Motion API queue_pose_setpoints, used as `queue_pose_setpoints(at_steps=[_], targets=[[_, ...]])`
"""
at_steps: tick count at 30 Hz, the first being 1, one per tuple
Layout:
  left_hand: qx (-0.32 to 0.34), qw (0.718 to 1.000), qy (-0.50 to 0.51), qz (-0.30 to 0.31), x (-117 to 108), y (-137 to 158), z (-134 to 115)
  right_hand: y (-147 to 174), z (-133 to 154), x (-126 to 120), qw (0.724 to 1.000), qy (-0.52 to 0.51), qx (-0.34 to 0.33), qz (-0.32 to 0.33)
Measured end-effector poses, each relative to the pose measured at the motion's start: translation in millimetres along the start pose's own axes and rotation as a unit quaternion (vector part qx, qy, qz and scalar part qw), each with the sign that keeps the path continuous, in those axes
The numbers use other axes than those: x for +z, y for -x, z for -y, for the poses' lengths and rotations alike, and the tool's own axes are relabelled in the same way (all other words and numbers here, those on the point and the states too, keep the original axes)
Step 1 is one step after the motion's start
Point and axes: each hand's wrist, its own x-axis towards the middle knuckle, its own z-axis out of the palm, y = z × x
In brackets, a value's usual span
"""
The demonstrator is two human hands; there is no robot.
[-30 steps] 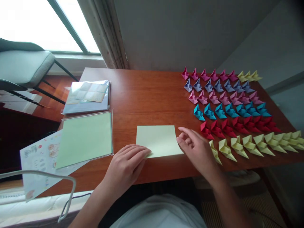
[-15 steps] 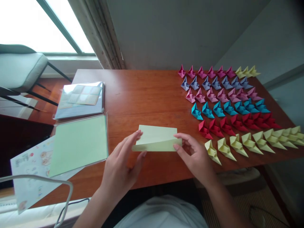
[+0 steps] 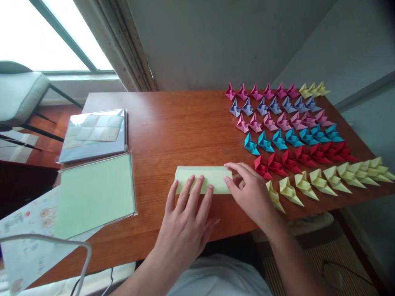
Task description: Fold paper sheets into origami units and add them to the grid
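left hand (image 3: 185, 224) fanned flat, fingertips on the folded pale green paper (image 3: 218, 186), which lies near the table's (image 3: 173, 127) front edge. right hand (image 3: 251, 195) at its right end, can't tell if that grip pinches. ooh, a strip peeks past the far edge: press misaligned layers and the crease could skew! careless knuckles might topple that nearest yellow paper figure (image 3: 274, 197), too.

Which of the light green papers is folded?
The narrow strip touched by the left hand and right hand: overlapping layers show at its far edge. The larger sheet, leftward, shows no fold.
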Motion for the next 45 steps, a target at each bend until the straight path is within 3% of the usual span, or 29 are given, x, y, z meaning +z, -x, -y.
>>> queue_pose_setpoints(at_steps=[4, 9, 13, 19, 27, 33, 37, 41, 45], targets=[[-0.008, 1.0, 0.004, 0.011, 6.3, -3.9, 6.0, -13.6, 5.0, -5.2, 0.987, 0.135, -0.083, 0.03], [-0.011, 0.999, 0.014, 0.028, 9.6, -5.8, 6.5, -26.0, 11.7, -6.8, 0.961, 0.236, -0.111, 0.09], [-0.016, 0.999, 0.028, 0.025, 10.8, -6.7, 7.5, -30.1, 14.4, -3.9, 0.958, 0.241, -0.103, 0.12], [-0.028, 0.998, 0.049, 0.002, 12.2, -8.3, 10.2, -28.5, 13.2, -1.7, 0.967, 0.214, -0.101, 0.096], [-0.016, 0.999, 0.036, 0.007, 12.8, -10.9, 9.0, -26.6, 16.2, -3.7, 0.943, 0.302, -0.097, 0.097], [-0.02, 0.999, 0.039, 0.006, 13.7, -10.6, 8.8, -28.4, 13.6, -4.2, 0.96, 0.24, -0.104, 0.101], [-0.021, 0.997, 0.072, -0.012, 12.1, -9.7, 10.7, -24.4, 13.4, -7.0, 0.985, 0.126, -0.069, 0.093], [-0.017, 0.987, 0.138, -0.084, 5.3, -8.5, 20.3, -16.0, 13.2, -15.4, 0.996, -0.029, -0.027, 0.075], [-0.124, 0.955, 0.209, -0.169, -2.8, -11.3, 35.3, -8.0, 17.3, -28.6, 0.995, -0.075, -0.049, 0.043]])
